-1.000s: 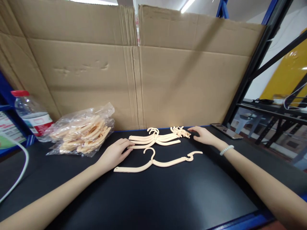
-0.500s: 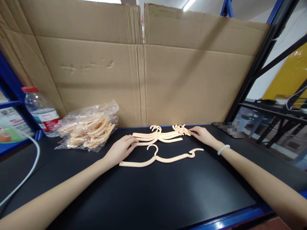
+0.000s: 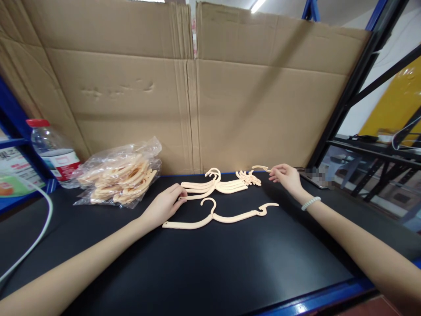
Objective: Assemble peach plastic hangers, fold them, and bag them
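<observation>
On the black tabletop [image 3: 210,267], one smooth, cream, bow-armed hanger [image 3: 235,218] has a hooked piece [image 3: 262,211] joined at its right end; left end bare. Behind it, stacked hangers [image 3: 230,188], judged unfitted: left hand [image 3: 166,202] pinches the nearest one's left tip. Right hand [image 3: 287,179] pinches a slim curved piece [image 3: 261,167] near loose hooked pieces [image 3: 251,179].

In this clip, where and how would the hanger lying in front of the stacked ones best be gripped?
Probably at the middle of the front hanger, just below its hook, pinched from the near side. It lies flat with its slim arms spread to both sides, so the centre should balance; the hook points toward the stacked hangers, which crowd the far side.
</observation>
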Demonstrator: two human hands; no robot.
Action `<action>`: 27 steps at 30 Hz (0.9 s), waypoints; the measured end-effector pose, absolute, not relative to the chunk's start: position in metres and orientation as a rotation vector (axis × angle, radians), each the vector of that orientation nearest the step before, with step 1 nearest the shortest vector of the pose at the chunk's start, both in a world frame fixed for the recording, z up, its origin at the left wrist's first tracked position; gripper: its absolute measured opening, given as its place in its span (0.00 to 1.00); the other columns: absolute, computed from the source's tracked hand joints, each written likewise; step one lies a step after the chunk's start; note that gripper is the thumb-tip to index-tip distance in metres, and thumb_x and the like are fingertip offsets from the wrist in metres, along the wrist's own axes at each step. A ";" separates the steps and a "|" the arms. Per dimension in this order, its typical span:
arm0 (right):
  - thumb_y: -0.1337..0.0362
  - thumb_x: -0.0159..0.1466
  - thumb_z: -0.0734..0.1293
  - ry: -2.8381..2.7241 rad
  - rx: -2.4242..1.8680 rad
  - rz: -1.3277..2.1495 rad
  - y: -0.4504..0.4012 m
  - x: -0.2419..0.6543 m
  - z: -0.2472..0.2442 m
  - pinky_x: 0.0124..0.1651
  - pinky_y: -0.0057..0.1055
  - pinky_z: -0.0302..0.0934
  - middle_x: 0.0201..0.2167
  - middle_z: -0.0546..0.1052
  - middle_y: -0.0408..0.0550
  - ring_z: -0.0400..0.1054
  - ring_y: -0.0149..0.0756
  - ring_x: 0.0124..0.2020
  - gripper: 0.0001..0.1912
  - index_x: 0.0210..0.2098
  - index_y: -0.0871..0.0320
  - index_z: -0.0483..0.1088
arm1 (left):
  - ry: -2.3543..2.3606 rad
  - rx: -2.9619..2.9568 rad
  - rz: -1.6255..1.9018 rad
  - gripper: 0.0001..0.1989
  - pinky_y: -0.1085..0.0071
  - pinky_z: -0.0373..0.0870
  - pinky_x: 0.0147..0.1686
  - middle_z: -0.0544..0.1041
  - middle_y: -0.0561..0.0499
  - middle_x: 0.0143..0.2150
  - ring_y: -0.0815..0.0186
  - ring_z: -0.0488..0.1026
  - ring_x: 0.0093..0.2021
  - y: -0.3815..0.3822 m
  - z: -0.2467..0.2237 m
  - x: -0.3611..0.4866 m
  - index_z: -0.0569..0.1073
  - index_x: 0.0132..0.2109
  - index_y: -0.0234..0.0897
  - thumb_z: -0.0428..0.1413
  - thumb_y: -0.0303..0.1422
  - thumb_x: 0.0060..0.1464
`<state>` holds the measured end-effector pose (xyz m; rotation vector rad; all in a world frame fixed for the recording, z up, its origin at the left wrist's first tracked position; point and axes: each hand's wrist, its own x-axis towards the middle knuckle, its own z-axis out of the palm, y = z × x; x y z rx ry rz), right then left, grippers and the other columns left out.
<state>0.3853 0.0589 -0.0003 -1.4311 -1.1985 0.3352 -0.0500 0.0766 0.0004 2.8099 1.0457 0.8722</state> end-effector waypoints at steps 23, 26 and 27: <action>0.71 0.58 0.69 -0.986 -1.170 1.177 0.037 0.344 0.009 0.37 0.30 0.72 0.29 0.78 0.50 0.74 0.34 0.31 0.05 0.30 0.57 0.69 | 1.072 2.771 0.965 0.12 0.64 0.72 0.40 0.72 0.49 0.35 0.61 0.73 0.38 0.081 -0.001 -0.052 0.72 0.38 0.38 0.45 0.33 0.62; 0.71 0.60 0.67 -1.010 -1.168 1.247 0.038 0.344 0.007 0.41 0.33 0.72 0.31 0.78 0.48 0.75 0.34 0.32 0.05 0.35 0.56 0.70 | 1.096 2.738 1.013 0.11 0.65 0.72 0.38 0.71 0.50 0.34 0.62 0.72 0.36 0.081 0.000 -0.053 0.72 0.38 0.38 0.45 0.33 0.62; 0.71 0.61 0.67 -1.020 -1.171 1.270 0.038 0.343 0.007 0.42 0.33 0.72 0.32 0.78 0.49 0.75 0.34 0.33 0.05 0.36 0.56 0.70 | 1.102 2.726 1.031 0.11 0.65 0.71 0.38 0.71 0.50 0.34 0.62 0.72 0.36 0.081 0.000 -0.053 0.72 0.38 0.38 0.45 0.33 0.62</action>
